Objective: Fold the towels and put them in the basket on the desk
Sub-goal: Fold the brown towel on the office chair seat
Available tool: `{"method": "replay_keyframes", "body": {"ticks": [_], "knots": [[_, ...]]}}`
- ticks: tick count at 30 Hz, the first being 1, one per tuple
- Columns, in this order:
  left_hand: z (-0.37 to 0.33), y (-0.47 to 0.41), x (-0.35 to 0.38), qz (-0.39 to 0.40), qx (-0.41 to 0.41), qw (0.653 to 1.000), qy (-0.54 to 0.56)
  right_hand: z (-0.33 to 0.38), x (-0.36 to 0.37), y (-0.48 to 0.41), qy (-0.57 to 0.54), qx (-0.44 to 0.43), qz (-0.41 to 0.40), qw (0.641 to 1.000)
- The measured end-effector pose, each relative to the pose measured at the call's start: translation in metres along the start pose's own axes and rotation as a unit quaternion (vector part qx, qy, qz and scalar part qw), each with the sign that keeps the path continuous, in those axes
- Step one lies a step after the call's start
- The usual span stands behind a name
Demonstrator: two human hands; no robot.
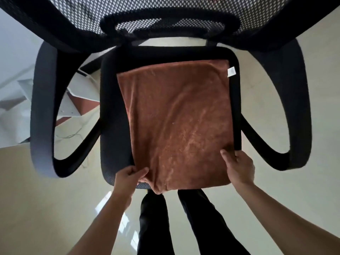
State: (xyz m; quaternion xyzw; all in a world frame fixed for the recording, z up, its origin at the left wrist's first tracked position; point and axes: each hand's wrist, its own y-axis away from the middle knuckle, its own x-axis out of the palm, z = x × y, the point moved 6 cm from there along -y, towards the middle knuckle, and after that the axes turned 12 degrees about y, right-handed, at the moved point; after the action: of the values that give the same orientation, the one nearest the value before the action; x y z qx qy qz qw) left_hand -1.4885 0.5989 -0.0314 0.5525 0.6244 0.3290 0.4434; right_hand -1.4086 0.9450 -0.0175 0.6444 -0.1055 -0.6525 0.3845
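Observation:
A brown towel lies spread flat over the seat of a black office chair, with a small white label at its far right corner. My left hand pinches the towel's near left corner, where the cloth bunches and droops over the seat's front edge. My right hand grips the near right corner, thumb on top of the cloth. No basket or desk is in view.
The chair's mesh backrest rises at the far side, and its armrests curve out on both sides. White sheets and a brown piece lie on the pale floor to the left. My dark-trousered legs stand before the seat.

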Motion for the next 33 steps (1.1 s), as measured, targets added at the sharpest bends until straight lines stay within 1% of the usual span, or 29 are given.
{"method": "replay_keyframes", "body": {"ticks": [2,4,7,9,12,14,15,16,17,18,19,20,22,24,26,28,29,30,31,33], "knots": [[-0.001,0.001,-0.005,-0.014,0.017,1.0,0.005,-0.01,0.0,0.003,0.02,0.001,0.012,1.0],[-0.009,0.001,-0.008,-0.022,0.035,0.999,0.016,-0.015,-0.005,0.003,0.018,-0.003,0.007,1.0],[-0.027,-0.002,-0.008,0.0,0.049,0.997,0.051,-0.009,-0.014,0.0,-0.016,-0.041,-0.013,0.999],[-0.039,-0.008,-0.014,-0.002,0.061,0.997,0.053,-0.001,-0.019,-0.004,-0.036,-0.058,-0.019,0.997],[-0.065,-0.014,-0.027,-0.041,0.143,0.988,-0.031,0.014,-0.023,-0.019,-0.058,-0.08,-0.025,0.995],[-0.088,-0.013,-0.031,-0.077,0.202,0.969,-0.121,0.029,-0.023,-0.028,-0.054,-0.108,-0.024,0.992],[-0.1,-0.014,-0.03,-0.095,0.223,0.96,-0.139,0.037,-0.024,-0.031,-0.043,-0.12,-0.026,0.991],[-0.112,-0.018,-0.029,-0.112,0.233,0.958,-0.125,0.044,-0.024,-0.035,-0.038,-0.124,-0.03,0.991],[-0.121,-0.022,-0.026,-0.117,0.23,0.964,-0.069,0.05,-0.025,-0.038,-0.044,-0.122,-0.037,0.991],[-0.126,-0.024,-0.023,-0.107,0.208,0.972,0.009,0.052,-0.026,-0.038,-0.057,-0.112,-0.045,0.991],[-0.124,-0.028,-0.019,-0.083,0.175,0.977,0.083,0.051,-0.026,-0.035,-0.077,-0.097,-0.046,0.991],[-0.118,-0.029,-0.013,-0.051,0.136,0.982,0.124,0.047,-0.024,-0.03,-0.094,-0.079,-0.036,0.992],[-0.088,-0.023,-0.004,0.013,0.054,0.994,0.092,0.027,-0.016,-0.016,-0.091,-0.052,0.006,0.995],[-0.043,-0.01,0.0,0.051,-0.003,0.998,0.043,0.002,-0.006,0.001,-0.068,-0.036,0.05,0.996],[-0.005,0.006,0.0,0.057,-0.022,0.998,0.001,-0.023,0.004,0.016,-0.063,-0.009,0.101,0.993],[0.018,0.019,-0.003,0.054,-0.011,0.997,-0.061,-0.046,0.014,0.028,-0.074,0.017,0.155,0.985],[0.024,0.022,-0.007,0.045,-0.005,0.996,-0.071,-0.057,0.019,0.032,-0.072,0.029,0.177,0.981],[0.027,0.024,-0.014,0.028,-0.004,0.998,-0.052,-0.065,0.021,0.035,-0.067,0.041,0.19,0.979],[0.026,0.025,-0.023,0.003,-0.007,1.0,-0.002,-0.071,0.022,0.036,-0.07,0.047,0.191,0.978],[0.021,0.021,-0.043,-0.037,-0.02,0.99,0.133,-0.072,0.016,0.036,-0.099,0.053,0.164,0.98]]}}
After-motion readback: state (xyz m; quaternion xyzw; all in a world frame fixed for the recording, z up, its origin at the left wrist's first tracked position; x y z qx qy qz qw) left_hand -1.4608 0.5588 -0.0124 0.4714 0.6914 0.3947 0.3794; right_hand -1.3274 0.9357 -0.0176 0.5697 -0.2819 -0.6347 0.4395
